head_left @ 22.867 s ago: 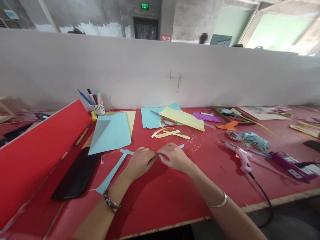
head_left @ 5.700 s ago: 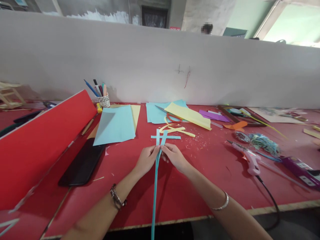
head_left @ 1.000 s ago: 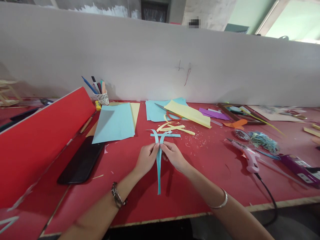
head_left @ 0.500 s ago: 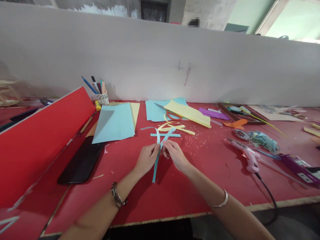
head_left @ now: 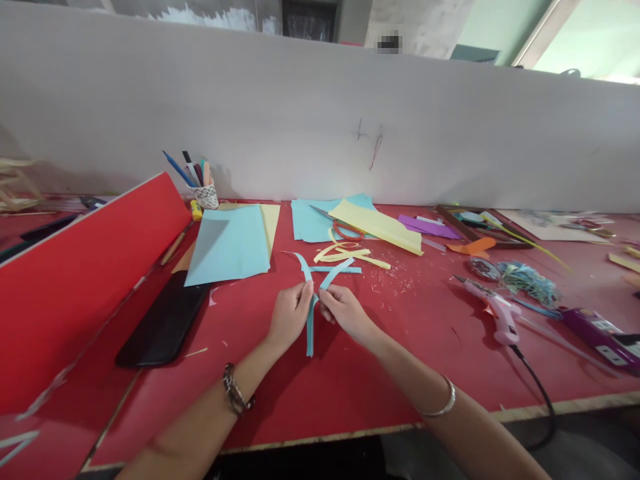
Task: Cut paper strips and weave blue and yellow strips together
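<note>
Fingers (head_left: 334,300) over red tabletop (head_left: 410,347), partition (head_left: 260,127) beyond

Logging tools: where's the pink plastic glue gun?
In the head view, the glue gun lies on the red table at right, between the right hand and purple power strip.

A head-worn camera faces forward and down over a nearby red table (head_left: 305,400), white partition (head_left: 280,113) at 12 o'clock.

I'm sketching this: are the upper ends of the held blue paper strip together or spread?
Spread: the blue paper strip has one end leaning left from the left hand, the other right from the right hand.
</note>
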A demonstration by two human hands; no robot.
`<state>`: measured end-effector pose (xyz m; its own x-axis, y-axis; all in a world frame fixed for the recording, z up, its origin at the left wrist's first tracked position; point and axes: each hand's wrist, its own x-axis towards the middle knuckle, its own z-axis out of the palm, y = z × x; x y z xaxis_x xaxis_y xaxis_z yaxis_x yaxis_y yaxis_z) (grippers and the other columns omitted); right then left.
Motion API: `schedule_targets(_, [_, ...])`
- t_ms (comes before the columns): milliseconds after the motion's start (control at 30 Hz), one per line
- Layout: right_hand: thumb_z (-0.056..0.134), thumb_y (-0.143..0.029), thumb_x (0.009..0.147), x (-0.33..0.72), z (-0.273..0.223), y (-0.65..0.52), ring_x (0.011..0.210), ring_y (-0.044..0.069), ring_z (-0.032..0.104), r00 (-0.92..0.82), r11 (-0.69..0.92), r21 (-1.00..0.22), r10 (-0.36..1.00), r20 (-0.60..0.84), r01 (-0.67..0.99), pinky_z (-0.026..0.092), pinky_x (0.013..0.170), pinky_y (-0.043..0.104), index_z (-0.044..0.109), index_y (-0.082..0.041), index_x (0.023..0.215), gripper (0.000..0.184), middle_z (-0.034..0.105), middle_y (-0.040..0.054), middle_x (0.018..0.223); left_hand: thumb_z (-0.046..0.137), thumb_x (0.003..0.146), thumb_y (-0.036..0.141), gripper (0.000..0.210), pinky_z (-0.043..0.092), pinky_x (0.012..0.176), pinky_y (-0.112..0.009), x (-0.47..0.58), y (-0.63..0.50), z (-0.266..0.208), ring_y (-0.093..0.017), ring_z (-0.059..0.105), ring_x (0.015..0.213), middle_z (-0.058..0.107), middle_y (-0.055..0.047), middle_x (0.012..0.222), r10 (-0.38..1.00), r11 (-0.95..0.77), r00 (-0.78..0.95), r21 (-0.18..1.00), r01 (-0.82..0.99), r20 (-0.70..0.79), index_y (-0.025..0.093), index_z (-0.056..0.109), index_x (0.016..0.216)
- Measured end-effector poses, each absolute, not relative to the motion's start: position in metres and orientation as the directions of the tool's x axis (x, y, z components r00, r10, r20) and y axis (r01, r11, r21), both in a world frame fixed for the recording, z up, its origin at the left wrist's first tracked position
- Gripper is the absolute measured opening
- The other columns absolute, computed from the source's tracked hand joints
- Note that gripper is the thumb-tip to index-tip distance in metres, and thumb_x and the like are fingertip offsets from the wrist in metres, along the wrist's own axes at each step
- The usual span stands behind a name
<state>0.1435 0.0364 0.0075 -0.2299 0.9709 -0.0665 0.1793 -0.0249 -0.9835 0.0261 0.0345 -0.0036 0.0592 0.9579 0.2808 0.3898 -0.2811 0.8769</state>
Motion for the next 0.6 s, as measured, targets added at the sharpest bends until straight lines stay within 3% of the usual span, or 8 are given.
schedule_targets(167, [0.044,-0.041,0.071,0.1448,0.0096,0.0378,0.035,0.005,0.034,-0.108,-0.014,-0.998,0.994,-0.021,0.066,0.028,0.040,0.020,0.037,-0.020,0.049,0.031,0.038,-0.0079,0.038,0.029,0.080,0.043,0.043,0.027,0.045,-0.021,0.0266,0.0351,-0.0036,-0.010,0.038,0.044,0.039,0.004,0.045,0.947,-0.307,0.223,0.860,0.407,0.232,0.017,0.043,0.049])
schedule_targets(300, [0.046,-0.043,0.068,0.1436,0.0098,0.0374,0.035,0.005,0.036,-0.186,-0.022,-0.996,0.982,-0.038,0.087,0.028,0.038,0.019,0.041,-0.020,0.052,0.029,0.039,-0.0080,0.038,0.024,0.083,0.039,0.049,0.036,0.053,-0.022,0.0256,0.0342,-0.0026,-0.012,0.050,0.050,0.052,0.000,0.049,0.929,-0.321,0.306,0.862,0.392,0.207,0.017,0.049,0.047])
schedule_targets(433, [0.042,-0.043,0.071,0.1425,0.0073,0.0368,0.033,0.005,0.035,-0.249,0.003,-0.992,0.968,-0.029,0.129,0.027,0.035,0.019,0.038,-0.020,0.051,0.031,0.038,-0.0081,0.036,0.023,0.084,0.041,0.052,0.038,0.056,-0.023,0.0246,0.0342,-0.0039,-0.013,0.052,0.049,0.057,-0.002,0.049,0.942,-0.296,0.265,0.882,0.366,0.206,0.017,0.052,0.048])
schedule_targets(600, [0.040,-0.037,0.074,0.1425,0.0055,0.0369,0.031,0.004,0.034,-0.250,0.008,-0.988,0.968,-0.031,0.153,0.026,0.033,0.017,0.037,-0.020,0.050,0.029,0.038,-0.0084,0.035,0.024,0.084,0.043,0.050,0.037,0.054,-0.023,0.0259,0.0329,-0.0047,-0.012,0.049,0.048,0.052,-0.001,0.045,0.941,-0.310,0.242,0.886,0.345,0.235,0.018,0.046,0.047])
